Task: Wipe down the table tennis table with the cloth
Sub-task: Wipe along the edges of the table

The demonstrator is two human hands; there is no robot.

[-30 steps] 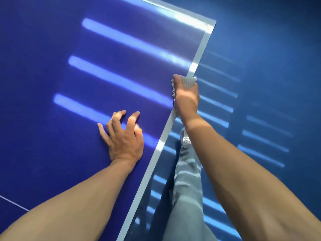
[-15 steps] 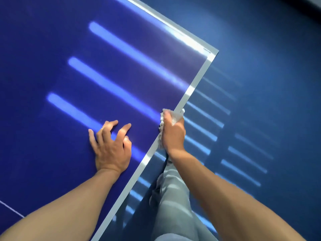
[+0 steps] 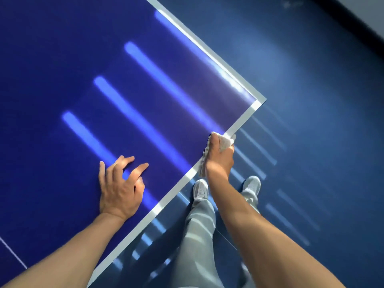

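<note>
The floor [image 3: 311,121] is a smooth blue surface with a dull sheen. Pale light bars [image 3: 291,223] lie across it in parallel rows, running diagonally; they are blurred at the edges. A dark strip [image 3: 357,19] borders the floor at the upper right corner. A small pale mark [image 3: 291,4] sits on the floor near that strip; what it is cannot be told. Two white shoes stand flat on the floor, the left shoe [image 3: 200,190] and the right shoe [image 3: 252,185], near each other but apart. Light grey trousers [image 3: 197,235] reach down to both shoes, with light bars falling across the left leg.
</note>
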